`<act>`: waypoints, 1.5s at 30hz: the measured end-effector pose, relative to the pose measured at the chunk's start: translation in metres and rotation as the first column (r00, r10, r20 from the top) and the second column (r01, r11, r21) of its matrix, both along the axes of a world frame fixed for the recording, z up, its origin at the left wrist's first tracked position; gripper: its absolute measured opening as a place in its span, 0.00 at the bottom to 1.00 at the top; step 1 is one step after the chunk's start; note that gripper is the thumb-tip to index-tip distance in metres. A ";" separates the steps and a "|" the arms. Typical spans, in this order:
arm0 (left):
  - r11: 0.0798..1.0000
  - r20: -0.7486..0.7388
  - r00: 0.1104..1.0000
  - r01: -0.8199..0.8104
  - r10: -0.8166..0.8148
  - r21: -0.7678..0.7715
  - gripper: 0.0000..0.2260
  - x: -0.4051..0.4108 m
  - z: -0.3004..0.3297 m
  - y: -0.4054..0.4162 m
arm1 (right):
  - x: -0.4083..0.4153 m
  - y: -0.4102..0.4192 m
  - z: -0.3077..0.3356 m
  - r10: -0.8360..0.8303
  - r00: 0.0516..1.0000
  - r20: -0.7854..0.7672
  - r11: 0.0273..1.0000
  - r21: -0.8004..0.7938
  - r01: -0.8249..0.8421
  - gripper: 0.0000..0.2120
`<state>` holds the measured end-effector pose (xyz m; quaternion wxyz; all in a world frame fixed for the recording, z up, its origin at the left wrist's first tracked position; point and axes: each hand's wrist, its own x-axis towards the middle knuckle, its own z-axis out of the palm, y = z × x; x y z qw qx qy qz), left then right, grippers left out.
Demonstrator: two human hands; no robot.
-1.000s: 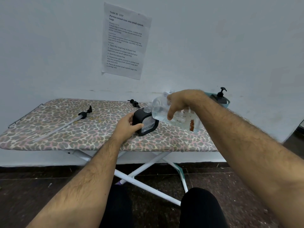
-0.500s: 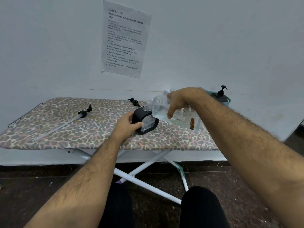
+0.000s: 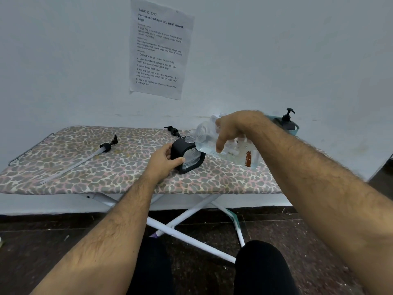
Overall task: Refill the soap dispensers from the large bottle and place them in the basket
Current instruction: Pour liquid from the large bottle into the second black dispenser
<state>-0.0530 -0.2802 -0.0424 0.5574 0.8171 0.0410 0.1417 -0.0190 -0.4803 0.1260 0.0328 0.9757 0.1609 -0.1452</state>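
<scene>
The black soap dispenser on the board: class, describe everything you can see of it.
The black soap dispenser is a squat, rounded block with a clear window in its front face and a clear open neck on top; its pump is off. It looks like matte plastic. It stands on the leopard-print ironing board, tilted slightly. The left hand grips its near side, thumb across the front. The large clear bottle, tipped by the right hand, has its mouth at the neck.
</scene>
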 end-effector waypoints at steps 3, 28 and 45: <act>1.000 0.000 1.000 0.003 -0.003 0.000 0.27 0.001 -0.001 0.001 | 0.000 0.000 0.000 0.003 1.000 0.004 1.000 -0.004 -0.003 0.38; 1.000 -0.002 1.000 0.010 -0.010 0.008 0.27 0.000 -0.001 0.000 | 0.006 0.002 0.000 0.002 1.000 -0.021 1.000 -0.014 -0.002 0.35; 1.000 -0.004 1.000 0.004 -0.004 0.028 0.26 0.000 0.000 0.001 | 0.008 0.004 0.001 0.002 1.000 -0.024 1.000 -0.031 -0.003 0.34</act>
